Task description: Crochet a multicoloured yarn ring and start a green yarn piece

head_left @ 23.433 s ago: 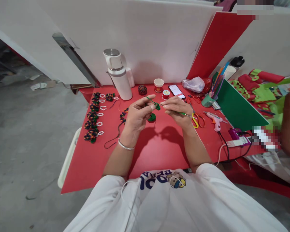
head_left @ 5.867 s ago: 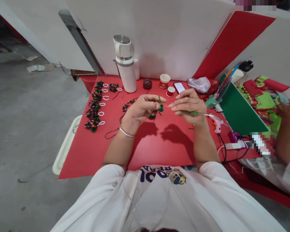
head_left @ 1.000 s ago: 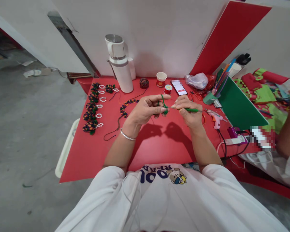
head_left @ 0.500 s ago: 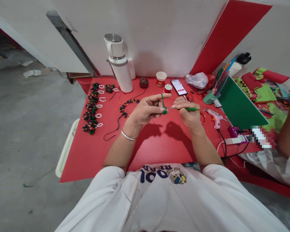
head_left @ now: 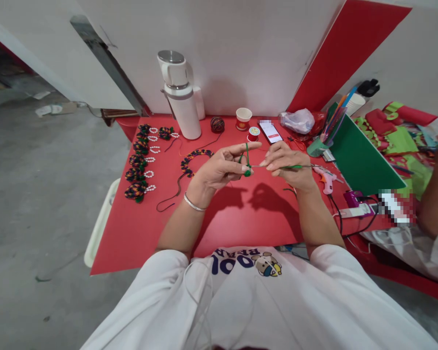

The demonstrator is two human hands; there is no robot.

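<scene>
Above the red table, my left hand (head_left: 222,167) pinches a small piece of green crochet (head_left: 247,172) between thumb and fingers. Green yarn (head_left: 247,153) runs taut from that piece up over the outstretched index finger. My right hand (head_left: 288,165) grips a crochet hook (head_left: 295,167) with a green handle, its thin metal shaft pointing left and reaching the green piece. Whether the tip sits inside a stitch is too small to tell. On the table behind my left wrist lies a curved multicoloured crochet strip (head_left: 190,160) with a loose yarn tail.
Several crocheted pieces with white bead loops (head_left: 135,189) line the left side. A white flask (head_left: 182,107), yarn ball (head_left: 217,125), paper cup (head_left: 243,119), thread spool (head_left: 253,133) and phone (head_left: 270,132) stand behind. Rightward are a pink glue gun (head_left: 327,180), cables and a green divider (head_left: 365,150); a person's arm is beyond.
My right hand has shifted slightly right and turned, with the hook moving along. The left hand stays nearly in place, the yarn still over its raised index finger.
</scene>
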